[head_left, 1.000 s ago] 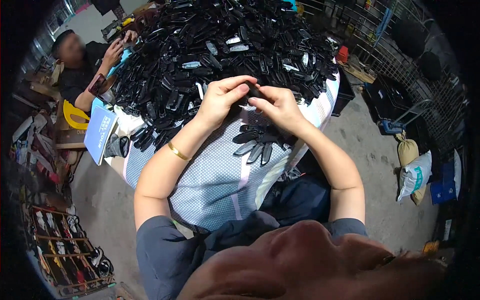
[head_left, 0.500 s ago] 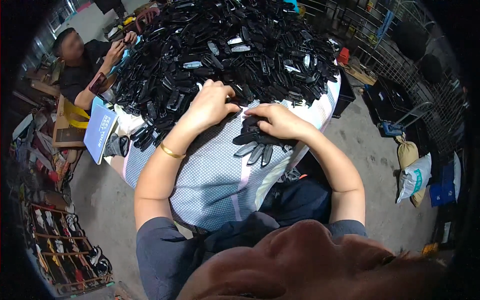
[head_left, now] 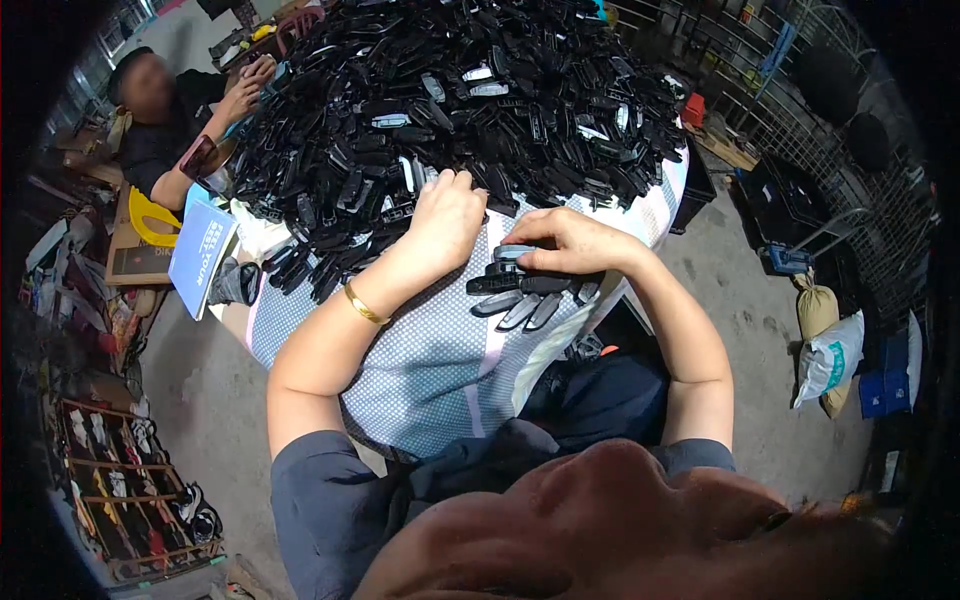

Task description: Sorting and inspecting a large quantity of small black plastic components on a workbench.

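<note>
A large heap of elongated black plastic pieces point(head_left: 430, 110), some with shiny grey faces, covers the far part of a patterned cloth point(head_left: 410, 360). My left hand point(head_left: 447, 222) rests at the heap's near edge, fingers curled; whatever they hold is hidden behind the hand. My right hand point(head_left: 580, 242) pinches a glossy grey-faced plastic piece point(head_left: 514, 252) between thumb and fingers. Just below it lies a small group of similar pieces, dark ones stacked closest to the hand and grey-faced ones point(head_left: 518, 312) fanned out toward me.
At the far left a co-worker point(head_left: 165, 120) holds something small in both hands. A blue booklet point(head_left: 200, 255) and a dark rolled item point(head_left: 236, 290) lie at the cloth's left edge. Sacks point(head_left: 830, 360) stand on the floor to the right, and a rack point(head_left: 135, 500) at lower left.
My right hand has lifted slightly off the small group and now has a grey-faced piece in its fingers. My left hand has shifted right, its fingers curled more tightly.
</note>
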A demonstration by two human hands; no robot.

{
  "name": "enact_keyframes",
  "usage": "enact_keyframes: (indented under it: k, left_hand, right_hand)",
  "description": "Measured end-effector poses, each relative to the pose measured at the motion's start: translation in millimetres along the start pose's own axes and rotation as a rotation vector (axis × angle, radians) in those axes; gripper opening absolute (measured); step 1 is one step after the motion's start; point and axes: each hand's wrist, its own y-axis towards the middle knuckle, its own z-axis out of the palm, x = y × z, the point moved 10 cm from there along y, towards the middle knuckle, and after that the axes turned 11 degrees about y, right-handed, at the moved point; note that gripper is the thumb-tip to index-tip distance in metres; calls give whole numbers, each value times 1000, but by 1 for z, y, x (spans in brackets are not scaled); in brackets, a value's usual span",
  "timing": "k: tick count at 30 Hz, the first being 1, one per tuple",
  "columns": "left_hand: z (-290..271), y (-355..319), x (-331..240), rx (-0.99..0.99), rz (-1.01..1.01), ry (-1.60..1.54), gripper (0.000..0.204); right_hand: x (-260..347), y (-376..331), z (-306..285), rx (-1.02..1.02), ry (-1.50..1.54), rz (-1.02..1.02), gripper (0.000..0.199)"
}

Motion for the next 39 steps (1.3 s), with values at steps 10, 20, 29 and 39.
enact_keyframes:
  k: [10, 20, 29, 39]
  left_hand:
    - [0, 6, 4, -188, 22, -243, 42]
    - [-13, 1, 12, -234, -21, -390, 21]
    - [-17, -4, 33, -279, -197, -915, 22]
    - [41, -3, 38, -25, -459, -1905, 33]
  right_hand:
    - [18, 0, -16, -100, -180, -2, 21]
    - [13, 16, -115, -672, -764, 69, 19]
    - [-25, 71, -131, -638, -1155, 366, 10]
    - [0, 43, -125, -728, 149, 111, 33]
